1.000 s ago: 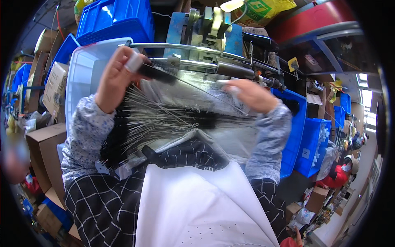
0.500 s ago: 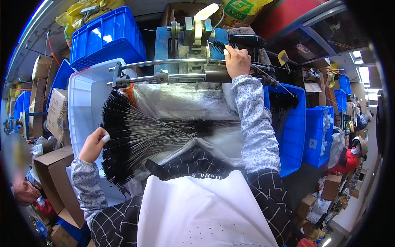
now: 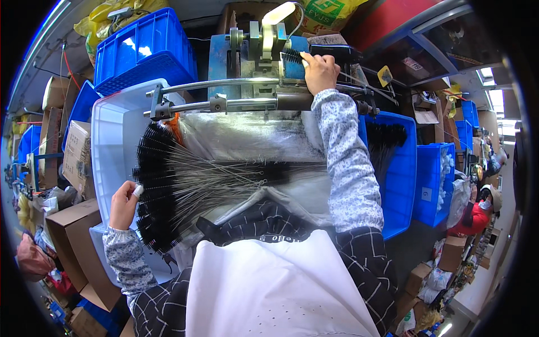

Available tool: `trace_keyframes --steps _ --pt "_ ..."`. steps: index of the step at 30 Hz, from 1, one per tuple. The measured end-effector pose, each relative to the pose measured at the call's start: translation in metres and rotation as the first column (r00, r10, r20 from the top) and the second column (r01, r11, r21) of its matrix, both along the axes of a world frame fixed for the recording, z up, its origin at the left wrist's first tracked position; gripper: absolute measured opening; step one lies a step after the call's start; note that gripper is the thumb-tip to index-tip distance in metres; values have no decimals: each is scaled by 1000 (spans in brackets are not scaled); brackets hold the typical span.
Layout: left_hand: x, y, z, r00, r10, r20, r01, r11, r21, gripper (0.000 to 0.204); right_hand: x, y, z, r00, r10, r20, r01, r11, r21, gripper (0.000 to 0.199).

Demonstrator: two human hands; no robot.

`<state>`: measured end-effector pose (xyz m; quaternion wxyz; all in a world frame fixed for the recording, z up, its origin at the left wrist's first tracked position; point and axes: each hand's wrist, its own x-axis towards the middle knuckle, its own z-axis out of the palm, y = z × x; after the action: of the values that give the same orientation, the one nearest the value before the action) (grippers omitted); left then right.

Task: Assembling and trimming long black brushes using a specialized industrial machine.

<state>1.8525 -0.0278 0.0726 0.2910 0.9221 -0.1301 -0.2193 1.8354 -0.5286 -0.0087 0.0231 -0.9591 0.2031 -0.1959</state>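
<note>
A large bundle of black-bristled wire brushes (image 3: 157, 185) lies across my lap, bristle heads to the left and thin looped wire stems toward the middle. My left hand (image 3: 122, 206) is at the outer edge of those bristles, fingers curled and thumb drawn in. Whatever is between them is too small to make out. White covering wraps a digit of it. Up at the machine (image 3: 261, 62), my right hand (image 3: 321, 73) pinches a single black wire brush (image 3: 293, 55), its bristled end pointing left into the machine's working area.
Metal rods (image 3: 224, 84) run crosswise in front of the machine. A white tub (image 3: 109, 135) stands left, below a blue crate (image 3: 143, 53). On the right, a blue bin (image 3: 401, 185) holds more brushes. An open cardboard box (image 3: 78, 236) is at lower left.
My right hand has shifted slightly left and up with the brush, nearer the machine's middle. My left hand has moved a little left and down along the bundle's edge.
</note>
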Motion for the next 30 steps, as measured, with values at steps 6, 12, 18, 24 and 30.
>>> trace_keyframes --steps 6,12,18,24,30 --pt "6 -13 -10 972 86 221 -55 988 -144 8 10 -12 -6 997 80 10 -80 997 6 31" --pt "25 6 -15 924 255 285 -75 852 -518 12 6 -11 -4 994 108 13 -109 993 45 24" --pt "39 41 4 850 390 353 -16 689 -724 17 7 -12 -4 994 103 40 -107 986 130 21" --pt "43 41 13 855 444 268 -56 593 -803 17 10 -15 -8 987 149 68 -149 989 -2 22" --pt "32 12 -7 912 158 379 41 884 -466 12 25 -27 8 970 41 -240 31 957 287 29"
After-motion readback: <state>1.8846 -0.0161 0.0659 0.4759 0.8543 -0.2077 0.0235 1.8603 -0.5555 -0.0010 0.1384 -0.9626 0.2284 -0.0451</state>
